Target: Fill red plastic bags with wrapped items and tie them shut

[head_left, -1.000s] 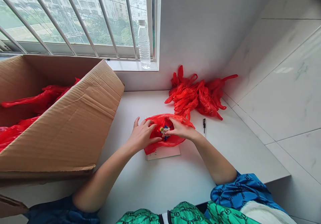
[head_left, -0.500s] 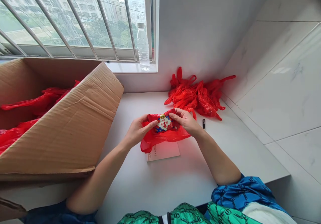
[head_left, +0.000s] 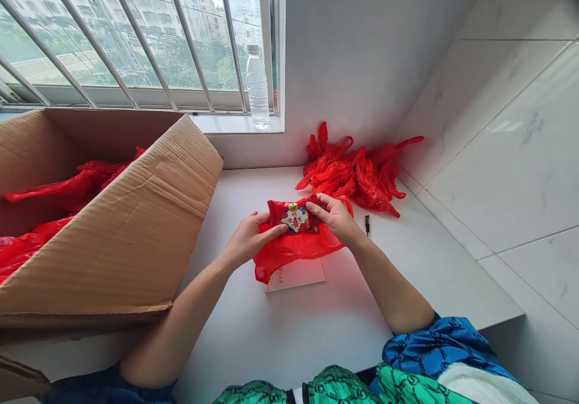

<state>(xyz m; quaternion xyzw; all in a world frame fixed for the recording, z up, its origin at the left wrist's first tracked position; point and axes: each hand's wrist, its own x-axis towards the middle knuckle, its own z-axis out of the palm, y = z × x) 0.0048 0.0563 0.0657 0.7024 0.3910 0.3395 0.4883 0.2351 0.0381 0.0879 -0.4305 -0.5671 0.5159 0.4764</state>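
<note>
Two hands at work on a white counter (head_left: 312,331): the left hand (head_left: 250,239) and the right hand (head_left: 332,218) pinch a red printed packet (head_left: 294,217).

Both grips are narrow, with the left hand's fingers closed on the packet's lower left edge and the right hand's on its upper right corner. The packet is held just above a crumpled red plastic bag (head_left: 294,253), which partly covers a white printed card (head_left: 296,274). Beyond the right hand sit a small black object (head_left: 367,225), too small to name, and a heap of red plastic bags (head_left: 348,172) against the wall. To the left stands an open cardboard box (head_left: 113,229) with more red bags (head_left: 58,190) inside, and a plastic water bottle (head_left: 257,87) stands on the window sill.
</note>
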